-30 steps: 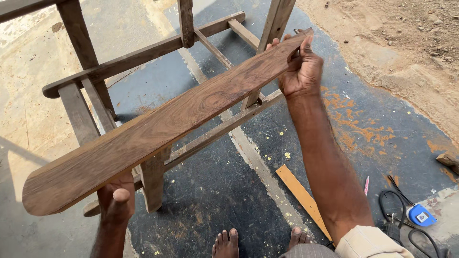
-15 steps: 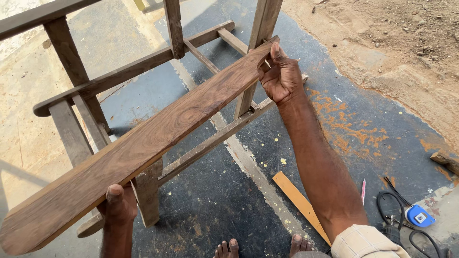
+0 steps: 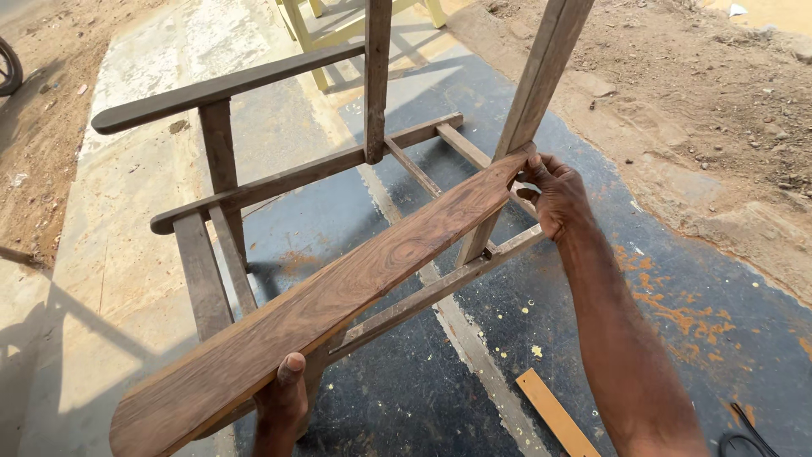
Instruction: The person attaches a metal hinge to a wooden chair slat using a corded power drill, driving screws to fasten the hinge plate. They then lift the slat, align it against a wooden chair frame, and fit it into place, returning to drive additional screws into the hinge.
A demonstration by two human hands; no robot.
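A long dark wooden armrest board (image 3: 338,296) runs diagonally from lower left to upper right across a bare wooden chair frame (image 3: 254,190). My left hand (image 3: 281,398) grips the board from below near its wide rounded end, thumb up on its edge. My right hand (image 3: 554,193) holds the narrow far end, pressed against the frame's tall back post (image 3: 529,110). The frame's other armrest (image 3: 220,87) sits fixed on the far side.
The frame stands on a dark mat (image 3: 474,355) over pale concrete, with bare dirt to the right. A light wooden strip (image 3: 554,415) lies on the mat near my right arm. A black cable (image 3: 748,436) shows at the lower right. A yellow frame (image 3: 338,25) stands beyond.
The view has tilted up and the board has been lowered onto the frame; its far end, held by my right hand, now meets the back post. Both hands keep their grip.
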